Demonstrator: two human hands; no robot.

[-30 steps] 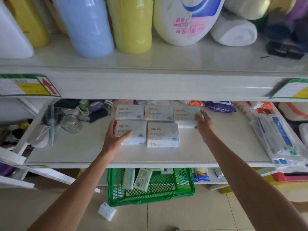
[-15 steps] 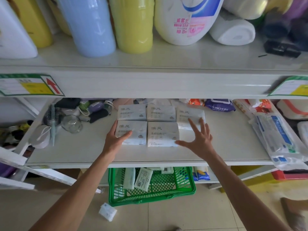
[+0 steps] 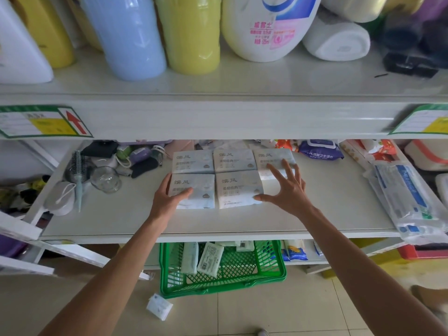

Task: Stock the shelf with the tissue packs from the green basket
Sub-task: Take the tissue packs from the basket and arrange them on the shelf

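Five pale plastic-wrapped tissue packs [image 3: 234, 161] lie in two rows on the white metal shelf [image 3: 327, 209], midway along it toward its back edge. The left hand [image 3: 167, 200] has its grip on the front-left pack [image 3: 198, 190], thumb on top. The right hand [image 3: 287, 190] keeps a wide grip, fingers spread, thumb touching the front-right pack [image 3: 236, 190]. More packs sit in the green plastic mesh basket [image 3: 266, 270] below.

Bright, soft daylight, flat and a bit hazy, with no hard source in view. The centre is sharp: print on the tissue pack [image 3: 201, 187] at the fingers [image 3: 164, 184] is legible. Faint soft shadows on the shelf [image 3: 242, 221] just below the fingers, and a darker band behind them under the upper shelf [image 3: 242, 117]. Glare streaks on the blue bottle [image 3: 135, 40] and yellow-green bottle [image 3: 196, 32] above. Price label [image 3: 421, 120] far right of the fingers is smeared. Shelf edges bow from fisheye.
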